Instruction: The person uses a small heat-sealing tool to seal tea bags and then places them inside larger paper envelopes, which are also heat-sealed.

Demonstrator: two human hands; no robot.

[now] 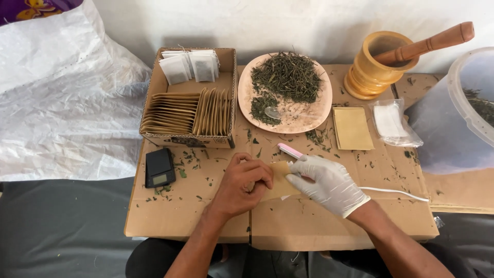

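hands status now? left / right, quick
Left hand: bare, closed on the tan paper pouch.
Right hand: white glove, gripping the pink sealer at the pouch's edge.

Colour key — white glove on the right hand (329,184); tan paper pouch (282,177); pink-and-white heat sealer (290,151); dark green dried herbs (288,76) on a speckled pink plate (303,119); black pocket scale (159,167); honey-yellow wooden mortar (371,69) — reddish-brown pestle (429,44); brown cardboard sheet (319,226).

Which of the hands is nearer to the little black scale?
Left. The bare left hand lies just right of the black scale; the gloved right hand is farther right, beyond the left hand, on the tan packet.
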